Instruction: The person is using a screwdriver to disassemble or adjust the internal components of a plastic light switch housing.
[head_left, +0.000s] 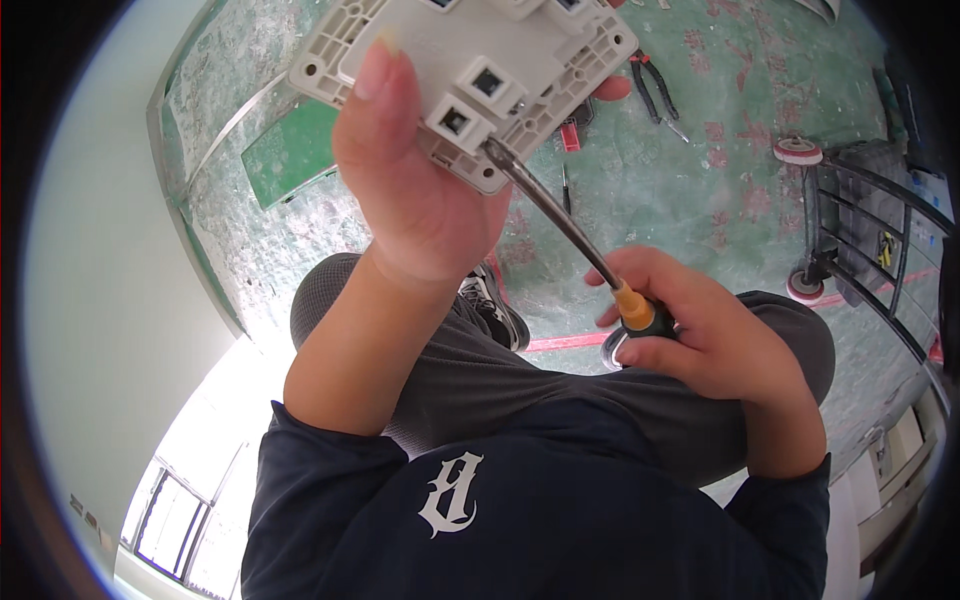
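Observation:
My left hand (pixel 430 205) grips a white plastic wall socket panel (pixel 530 65) from below and behind, thumb across its back face. The panel is tilted, with its moulded back and square terminal blocks toward me. In my right hand (pixel 715 335) is a screwdriver (pixel 565 225), held by its yellow and dark handle with fingers closed round it. The metal shaft points up and left. Its tip meets the panel's lower edge beside a terminal block; whether it sits in a screw cannot be made out.
Pliers (pixel 652 90) with dark handles and a small red item (pixel 570 138) lie on the worn green floor (pixel 740 200). Left of my arm is a green board (pixel 290 155). A black-framed cart (pixel 850 220) stands at right, a pale wall (pixel 100 250) at left.

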